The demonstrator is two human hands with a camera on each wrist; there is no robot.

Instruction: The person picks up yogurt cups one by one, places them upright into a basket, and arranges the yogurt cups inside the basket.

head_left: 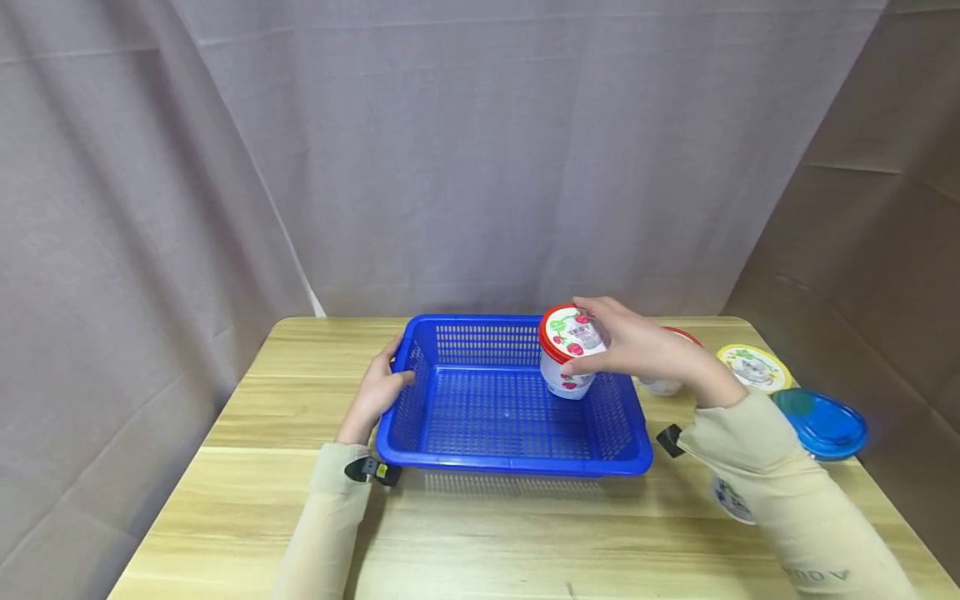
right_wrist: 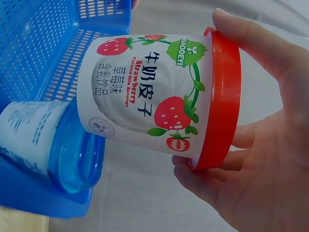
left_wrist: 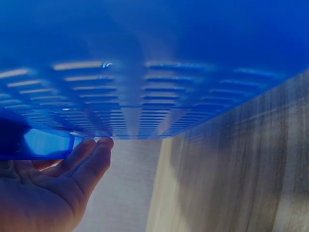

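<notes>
A blue plastic basket (head_left: 510,461) with slotted walls stands on the wooden table. My left hand (head_left: 377,392) grips its left rim, thumb over the edge and fingers along the outside; the left wrist view shows the fingers (left_wrist: 91,159) against the wall. My right hand (head_left: 637,346) holds a white tub of strawberry milk beverage (right_wrist: 140,92) by its red lid (right_wrist: 224,101), thumb and fingers spread around the lid. In the head view this tub (head_left: 567,382) is upright over the basket's right end, and nothing else shows inside the basket.
Right of the basket stand another red-lidded tub (head_left: 662,386), partly behind my right hand, a yellow-lidded tub (head_left: 753,368) and a blue-lidded one (head_left: 825,425). A white printed piece (head_left: 731,500) shows beside my right forearm. Grey curtains (head_left: 510,167) hang behind the table (head_left: 300,400).
</notes>
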